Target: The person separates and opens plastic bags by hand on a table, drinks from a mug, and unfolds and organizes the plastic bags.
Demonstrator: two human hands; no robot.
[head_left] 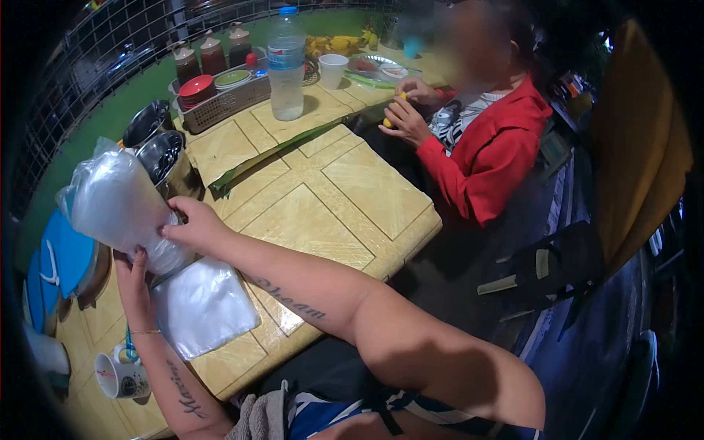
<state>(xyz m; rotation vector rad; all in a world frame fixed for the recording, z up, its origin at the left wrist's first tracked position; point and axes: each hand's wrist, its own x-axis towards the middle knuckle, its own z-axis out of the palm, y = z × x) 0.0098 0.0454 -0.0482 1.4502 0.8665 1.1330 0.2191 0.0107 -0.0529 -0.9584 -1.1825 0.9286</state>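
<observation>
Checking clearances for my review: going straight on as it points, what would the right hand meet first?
The bunched bag, which the right hand seems to be holding; depth beyond it is unclear.

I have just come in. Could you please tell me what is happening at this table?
A person is holding a bundle of clear plastic in both hands: the left hand at its lower edge, the right hand at its right side. Close by, flat clear plastic lies on the yellow table. At the far right side, another person in red has both hands around something yellow, too small to name. A tall bottle stands farther back.
</observation>
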